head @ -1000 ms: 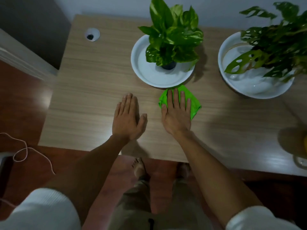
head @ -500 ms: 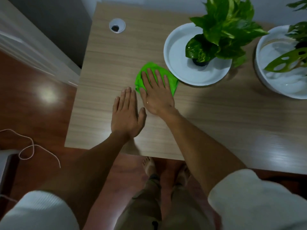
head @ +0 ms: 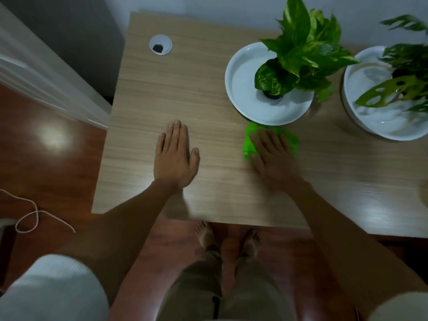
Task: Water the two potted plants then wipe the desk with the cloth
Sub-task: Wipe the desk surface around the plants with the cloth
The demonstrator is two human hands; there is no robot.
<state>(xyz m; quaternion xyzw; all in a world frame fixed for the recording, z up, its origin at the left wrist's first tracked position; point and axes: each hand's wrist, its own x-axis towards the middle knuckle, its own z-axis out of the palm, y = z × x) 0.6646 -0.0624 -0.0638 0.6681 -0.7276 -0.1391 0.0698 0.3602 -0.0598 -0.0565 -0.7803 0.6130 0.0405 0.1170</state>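
Half a second ago the green cloth (head: 249, 144) and the right hand (head: 274, 158) lay just beside the left hand, at the left edge of the nearer white dish; now both sit further right, directly in front of that dish, and a wide strip of bare desk (head: 162, 89) separates the two hands; the left hand (head: 174, 154) has kept its place; the right hand lies palm down on the cloth with fingers spread flat, blurred by motion, covering the cloth's middle so that only its left side and far right corner show; the cloth's far edge touches or slips under the rim of the left dish (head: 240, 89), which of the two I cannot tell; the left hand rests flat on the wood, fingers pressed together and thumb out to the side, holding nothing; both forearms are bare, with pale sleeves at the frame's bottom corners; the broad-leaved plant (head: 301, 47) stands in the left dish, the split-leaved plant (head: 407, 61) in the right dish (head: 379, 126), well apart from the cloth; a round cable grommet (head: 160, 44) sits near the desk's far left corner; a pale cord (head: 34, 214) loops on the reddish floor to the left; bare feet (head: 206, 235) show below the desk's near edge
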